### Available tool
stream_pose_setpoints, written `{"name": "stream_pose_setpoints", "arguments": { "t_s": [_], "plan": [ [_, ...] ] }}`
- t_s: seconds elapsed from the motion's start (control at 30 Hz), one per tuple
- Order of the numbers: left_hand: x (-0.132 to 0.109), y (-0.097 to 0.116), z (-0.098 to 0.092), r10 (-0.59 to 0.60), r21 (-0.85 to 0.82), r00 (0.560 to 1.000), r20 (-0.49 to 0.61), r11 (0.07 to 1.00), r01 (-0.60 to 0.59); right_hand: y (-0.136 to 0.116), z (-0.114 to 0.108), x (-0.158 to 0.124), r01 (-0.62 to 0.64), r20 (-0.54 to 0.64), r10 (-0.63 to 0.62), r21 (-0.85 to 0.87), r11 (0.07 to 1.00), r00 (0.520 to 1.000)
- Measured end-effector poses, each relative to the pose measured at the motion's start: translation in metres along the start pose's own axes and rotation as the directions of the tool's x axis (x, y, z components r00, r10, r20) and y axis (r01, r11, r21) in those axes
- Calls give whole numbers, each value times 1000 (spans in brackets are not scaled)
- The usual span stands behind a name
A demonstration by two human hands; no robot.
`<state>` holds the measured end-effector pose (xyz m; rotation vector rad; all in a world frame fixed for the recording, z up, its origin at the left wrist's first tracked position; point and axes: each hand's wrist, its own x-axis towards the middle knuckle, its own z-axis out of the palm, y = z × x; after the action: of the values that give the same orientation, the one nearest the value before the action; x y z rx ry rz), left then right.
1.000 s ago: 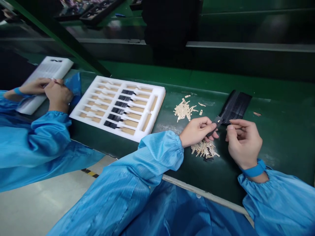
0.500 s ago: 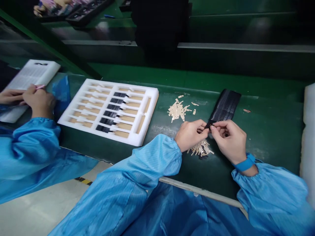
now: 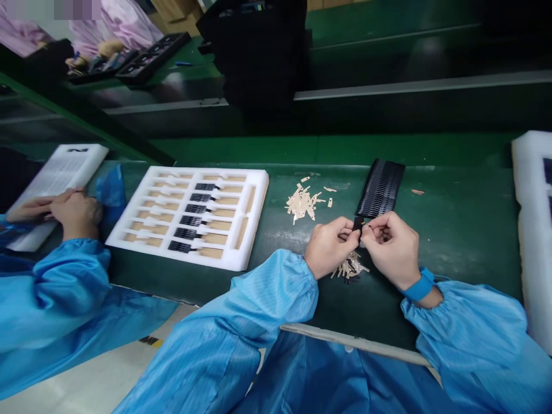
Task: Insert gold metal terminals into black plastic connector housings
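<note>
My left hand point(image 3: 332, 246) is closed, pinching a small flat black piece point(image 3: 358, 223) between thumb and fingers. My right hand point(image 3: 391, 248) is pinched shut at the piece's right side; what lies between its fingertips is too small to make out. Just beyond both hands lies a black bundle of slotted strips point(image 3: 380, 187) on the green bench. A heap of small cream tabs point(image 3: 302, 202) sits to the left of that bundle. Below my fingers is another heap of cream and dark tabs point(image 3: 350, 267), partly covered by my hands.
A white foam tray point(image 3: 248, 256) with several black comb-like parts in its slots lies left on the green bench point(image 3: 466, 241). Another white foam block point(image 3: 524, 230) stands at the right edge. Farther left, a co-worker's hands point(image 3: 75, 213) rest over a white foam piece point(image 3: 81, 152).
The view has tilted upward, showing more of the far bench. The black piece now stands more upright between my hands. The co-worker's pink item is no longer visible.
</note>
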<state>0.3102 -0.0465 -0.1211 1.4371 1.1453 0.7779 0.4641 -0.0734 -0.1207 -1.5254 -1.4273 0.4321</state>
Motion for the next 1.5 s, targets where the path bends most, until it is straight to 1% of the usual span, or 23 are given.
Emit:
{"name": "stream_pose_setpoints", "arguments": {
  "t_s": [0.17, 0.37, 0.43, 0.5, 0.6, 0.7, 0.77, 0.83, 0.93, 1.0, 1.03, 1.07, 1.1, 1.17, 1.2, 1.27, 1.33, 1.4, 1.5],
  "plan": [
    [-1, 1, 1, 6, 12, 1000, -6, 1000, -6, -1, 1, -1, 2, -8, -2, 1, 1000, 1000],
    [-1, -1, 2, 7, -32, 1000, 0, 999, -7, -3, 0, 0, -7, -26, 8, 17, 1000, 1000],
    [0, -2, 0, 55, 20, 998, -5, 998, -55, -3, 0, -1, -23, -18, 23, 28, 999, 1000],
    [2, -2, -3, 134, 103, 991, -7, 986, -132, -2, -1, -1, -47, 4, 47, 53, 997, 999],
    [4, -3, -10, 249, 215, 968, 14, 945, -246, -1, -1, 0, -95, 50, 90, 108, 990, 995],
    [6, -6, -15, 337, 308, 941, 32, 892, -330, 1, -2, 1, -126, 64, 118, 134, 983, 991],
    [6, -7, -16, 387, 392, 921, 39, 842, -371, 3, -2, 1, -134, 67, 125, 139, 981, 990],
    [7, -8, -16, 433, 488, 899, 59, 773, -405, 6, -2, 1, -141, 79, 130, 146, 979, 988],
    [7, -6, -16, 473, 590, 873, 122, 672, -447, 10, -2, 0, -149, 101, 135, 142, 979, 986],
    [7, -4, -17, 450, 606, 880, 150, 661, -442, 11, -3, 1, -137, 111, 125, 103, 985, 986],
    [7, -4, -18, 421, 594, 895, 145, 687, -419, 12, -4, 1, -124, 105, 116, 77, 989, 988],
    [7, -3, -18, 379, 558, 917, 129, 736, -383, 12, -5, 2, -108, 85, 103, 56, 993, 991],
    [7, -3, -18, 326, 489, 939, 109, 805, -336, 11, -7, 3, -91, 55, 88, 48, 995, 995],
    [9, -2, -18, 205, 255, 974, 93, 941, -223, 10, -10, 5, -63, -7, 63, 69, 996, 998],
    [9, -2, -17, 150, 114, 983, 104, 980, -161, 9, -11, 7, -54, -20, 56, 93, 994, 998],
    [11, -1, -16, 68, -123, 987, 145, 991, -50, 6, -12, 9, -57, 15, 55, 143, 988, 998],
    [12, 1, -16, 20, -248, 985, 172, 968, 24, 3, -12, 10, -89, 86, 73, 198, 976, 994],
    [13, 2, -16, 6, -294, 982, 188, 955, 50, 1, -12, 11, -139, 150, 102, 263, 955, 983],
    [12, 2, -16, 45, -282, 982, 185, 959, 10, 0, -10, 10, -221, 219, 152, 334, 916, 964]
  ]
}}
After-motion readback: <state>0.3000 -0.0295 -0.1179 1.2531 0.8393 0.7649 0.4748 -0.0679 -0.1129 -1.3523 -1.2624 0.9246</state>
